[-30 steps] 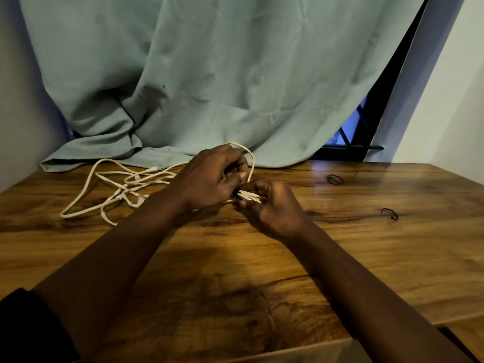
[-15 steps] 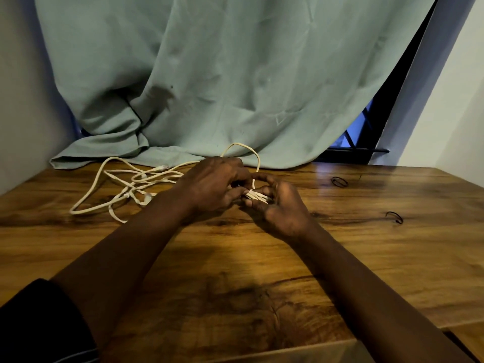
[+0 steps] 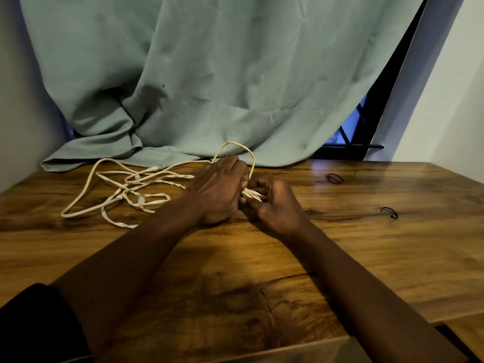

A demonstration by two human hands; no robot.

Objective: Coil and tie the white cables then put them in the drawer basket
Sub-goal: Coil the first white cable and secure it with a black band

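Both hands meet over the middle of the wooden table, close to its far edge. The left hand lies knuckles up, its fingers curled down over a bunch of strands of the white cables. The right hand faces it with fingers and thumb folded round the same short bunch, so the two hands nearly touch and hide most of what they hold. Only a few pale strands show in the gap between them. One strand arches up behind the left hand's knuckles and comes down between the hands. The rest of the cables trail off to the left as a loose, flat tangle on the tabletop, some lengths twisted on one another, and I cannot tell how many cables there are. To the right of the hands, well apart from them, a black band lies near the back of the table, and a second black band sits nearer the front and further right. A pale green curtain hangs across the back, its hem bunched on the table's far left corner, just behind the tangle. At its right edge a dark window shows, next to a pale wall. A black sleeve covers the left upper arm.
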